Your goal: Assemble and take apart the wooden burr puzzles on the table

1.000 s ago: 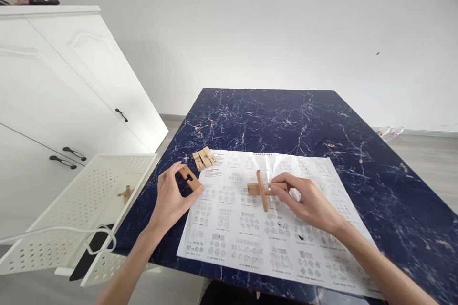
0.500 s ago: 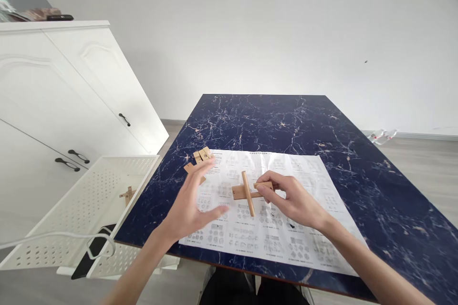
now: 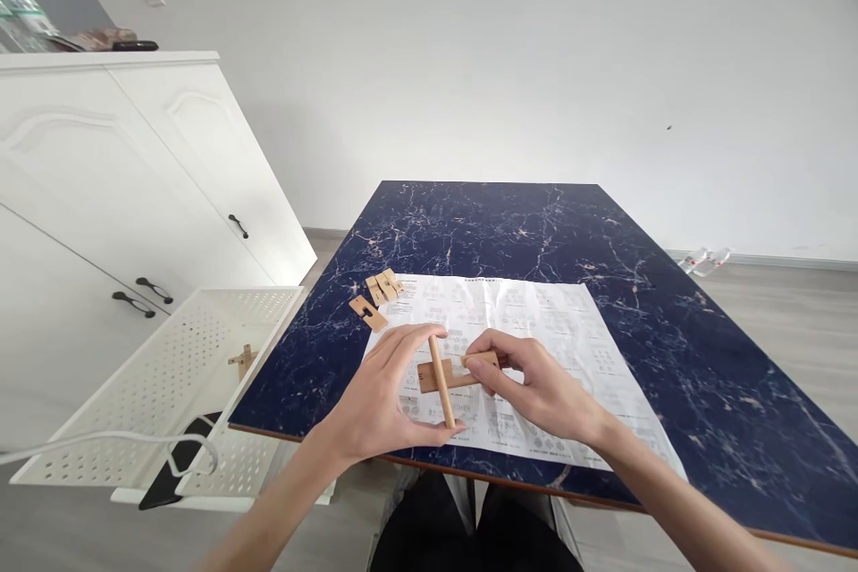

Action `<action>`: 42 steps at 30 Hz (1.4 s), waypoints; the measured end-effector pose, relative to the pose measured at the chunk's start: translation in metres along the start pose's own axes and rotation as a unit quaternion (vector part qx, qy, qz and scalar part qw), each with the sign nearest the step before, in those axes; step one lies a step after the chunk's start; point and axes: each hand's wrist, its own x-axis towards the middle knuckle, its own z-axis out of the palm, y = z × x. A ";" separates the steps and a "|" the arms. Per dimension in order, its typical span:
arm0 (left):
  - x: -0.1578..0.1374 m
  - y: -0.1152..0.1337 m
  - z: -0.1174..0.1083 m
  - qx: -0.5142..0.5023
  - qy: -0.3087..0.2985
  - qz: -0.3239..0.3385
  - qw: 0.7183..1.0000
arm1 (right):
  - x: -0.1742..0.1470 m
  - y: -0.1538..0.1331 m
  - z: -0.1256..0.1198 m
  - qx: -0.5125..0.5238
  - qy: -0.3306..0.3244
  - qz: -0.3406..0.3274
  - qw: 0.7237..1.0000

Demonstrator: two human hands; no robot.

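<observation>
left hand (image 3: 379, 402): thumb and fingertips spread, clamped on the two ends of the slanted wooden bar (image 3: 441, 382)
right hand (image 3: 540, 380): thumb and forefinger pinched together on the right end of the notched wooden bar (image 3: 427, 377)
wooden bars: lower middle of the frame, the slanted one crossing the notched one, above the printed sheet (image 3: 550, 322)
slotted wooden plate (image 3: 357, 305): flat, left of centre, near the sheet's upper left corner
small wooden blocks (image 3: 384, 286): side by side, just above the plate
blue table (image 3: 469, 232): under the sheet, centre to lower right
white basket (image 3: 147, 375): lower left, a wooden piece (image 3: 245, 361) inside
</observation>
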 end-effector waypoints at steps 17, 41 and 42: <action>-0.042 -0.089 -0.027 0.131 0.133 -0.244 0.952 | -0.001 0.017 -0.004 0.020 0.104 0.064 0.992; -0.018 -0.126 -0.005 0.210 0.130 -0.233 0.941 | 0.041 0.018 0.036 0.041 0.006 0.071 0.997; -0.016 -0.125 -0.004 0.210 0.132 -0.231 0.941 | 0.042 0.018 0.037 0.040 0.005 0.072 0.997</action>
